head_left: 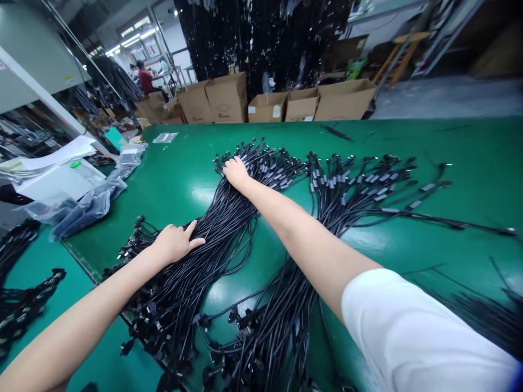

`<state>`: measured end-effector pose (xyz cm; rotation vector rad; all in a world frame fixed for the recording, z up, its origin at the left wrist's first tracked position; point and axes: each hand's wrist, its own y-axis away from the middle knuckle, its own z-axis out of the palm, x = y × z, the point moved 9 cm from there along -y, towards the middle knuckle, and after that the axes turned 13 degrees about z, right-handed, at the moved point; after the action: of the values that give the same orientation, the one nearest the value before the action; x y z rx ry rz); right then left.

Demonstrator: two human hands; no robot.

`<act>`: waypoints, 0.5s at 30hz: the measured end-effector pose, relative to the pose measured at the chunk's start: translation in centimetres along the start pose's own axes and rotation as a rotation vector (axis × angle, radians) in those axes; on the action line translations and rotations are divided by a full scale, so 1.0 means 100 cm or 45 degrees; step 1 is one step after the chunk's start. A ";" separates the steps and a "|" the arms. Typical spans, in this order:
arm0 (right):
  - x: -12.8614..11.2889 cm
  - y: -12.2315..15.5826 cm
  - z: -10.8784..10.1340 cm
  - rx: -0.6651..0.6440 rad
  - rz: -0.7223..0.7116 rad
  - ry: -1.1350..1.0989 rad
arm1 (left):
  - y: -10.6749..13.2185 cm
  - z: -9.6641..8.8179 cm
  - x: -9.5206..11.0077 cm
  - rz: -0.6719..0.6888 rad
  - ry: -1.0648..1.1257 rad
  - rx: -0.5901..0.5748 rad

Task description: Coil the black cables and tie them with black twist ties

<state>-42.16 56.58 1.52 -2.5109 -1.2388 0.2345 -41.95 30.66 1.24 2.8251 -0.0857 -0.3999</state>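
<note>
A thick bundle of black cables [220, 218] lies across the green table, its far connector ends fanned out beside my right hand. My right hand [236, 171] is closed over the left edge of the bundle near that far end, fingers curled down onto the cables. Lower down, my left hand [177, 244] rests against the bundle's left side, thumb and index finger stretched apart over the cables. To the right lies a second black cable bundle [294, 283], with grey sleeves near its spread far ends. My right forearm passes above part of it.
The green tabletop [461, 190] carries loose cables [482, 316] at the right. Plastic bags [93, 201] and papers [53, 155] lie at the left, above more cables [28, 305]. Cardboard boxes [224, 98] line the far edge. A person [146, 80] sits in the background.
</note>
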 end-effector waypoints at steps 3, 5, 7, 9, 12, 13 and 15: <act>0.003 0.005 -0.011 -0.019 -0.091 -0.032 | -0.020 -0.019 0.017 0.039 0.020 0.312; 0.019 0.017 -0.027 -0.027 -0.145 -0.043 | -0.039 -0.010 0.020 0.024 0.158 0.364; 0.045 0.041 -0.047 -0.066 -0.176 -0.108 | -0.057 0.011 0.015 -0.022 0.334 0.288; 0.080 0.076 -0.065 -0.200 -0.148 -0.236 | -0.068 0.025 0.005 -0.060 0.442 0.252; 0.142 0.149 -0.088 -0.466 0.086 -0.363 | -0.071 0.029 -0.004 -0.095 0.514 0.231; 0.162 0.177 -0.096 -0.523 0.179 -0.355 | -0.068 0.025 -0.003 -0.121 0.519 0.229; 0.190 0.236 -0.113 -0.578 0.313 -0.309 | -0.057 0.006 0.012 -0.161 0.490 0.328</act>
<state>-9.93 55.80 3.49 -3.1110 -1.1714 0.3607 -40.89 35.80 -1.25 3.1136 0.1311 0.1459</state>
